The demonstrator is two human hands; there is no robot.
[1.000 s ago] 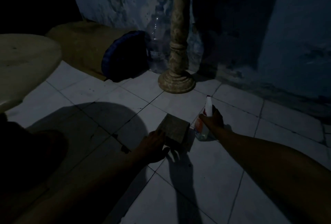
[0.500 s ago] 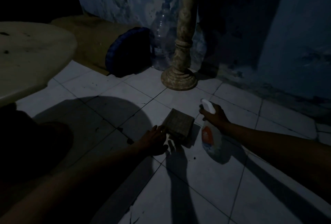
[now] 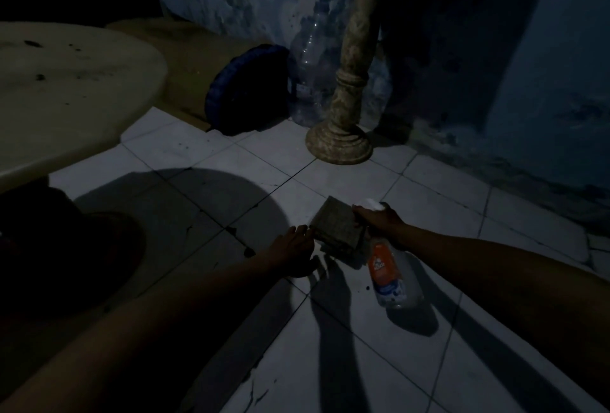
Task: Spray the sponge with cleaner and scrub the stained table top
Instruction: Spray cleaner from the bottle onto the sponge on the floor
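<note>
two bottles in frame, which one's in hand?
The spray bottle with the orange label, gripped at its trigger head by the right hand. The big clear bottle stands untouched against the wall.

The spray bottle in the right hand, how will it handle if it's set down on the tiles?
The spray bottle looks like clear, mostly empty plastic, so probably light. Tall and narrow, it may tip easily. The right hand grips just the neck, so it likely swings.
</note>
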